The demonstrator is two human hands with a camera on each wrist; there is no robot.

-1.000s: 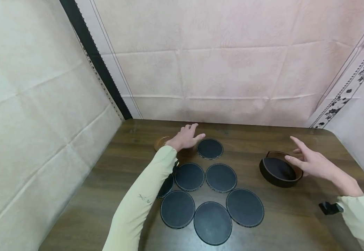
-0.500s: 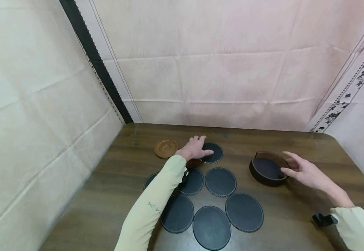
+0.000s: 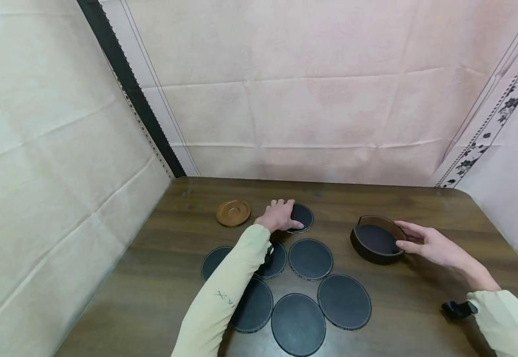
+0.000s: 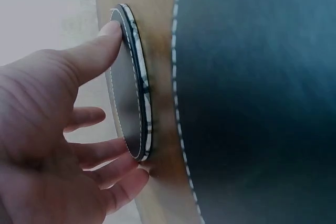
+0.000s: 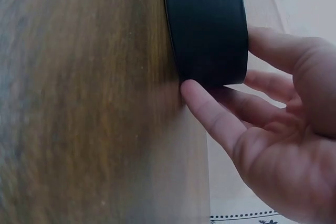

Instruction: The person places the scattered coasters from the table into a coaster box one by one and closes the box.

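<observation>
My left hand (image 3: 277, 215) is at the rearmost dark round coaster (image 3: 303, 217). In the left wrist view the thumb lies at one edge of this stitched coaster (image 4: 126, 93), with fingertips at the opposite edge; it rests on the table. My right hand (image 3: 430, 248) holds the right side of a round, low-walled dark holder (image 3: 370, 255). Its inside wall is brown and its floor dark. Seen from the right wrist, thumb and fingers wrap the black wall (image 5: 207, 30), with one fingertip low by the table. Several larger dark coasters, such as the front one (image 3: 298, 325), lie near my left forearm.
A small brown round dish (image 3: 233, 213) sits left of my left hand. The left sleeve (image 3: 223, 292) passes over some coasters and partly hides them. The wooden table (image 3: 151, 297) ends at pale cloth hangings (image 3: 285, 119) behind and at the left.
My left hand has moved right and toward me, from near the brown dish onto the rear coaster. My right hand and the holder have shifted left.
</observation>
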